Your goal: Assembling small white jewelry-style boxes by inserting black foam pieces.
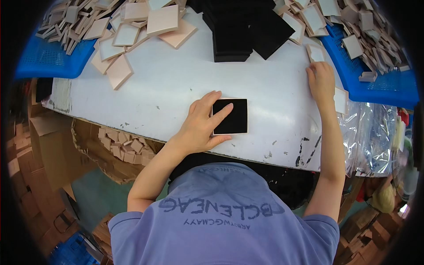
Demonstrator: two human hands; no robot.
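A small shallow pale pink box (247, 115) with a black pad (238, 121) filling it lies flat on the white table. My left hand (198, 123) grips it from the left, thumb at its near edge, one fingertip at the far left corner and another resting on the pad. My right hand (322, 81) is stretched out to the far right. Its fingers curl on the near end of a pale pink box piece (315, 53) with a whitish inside; the fingertips are partly hidden. Another pale piece (340, 100) lies beside my right wrist.
Stacked black pads (232, 42) stand at the far middle. Loose pale box pieces (163, 20) heap at the far left. Blue baskets (53, 59) full of pieces flank the table. Clear plastic bags (369, 137) hang at the right edge. Below, a carton (86, 150) holds small pale blocks.
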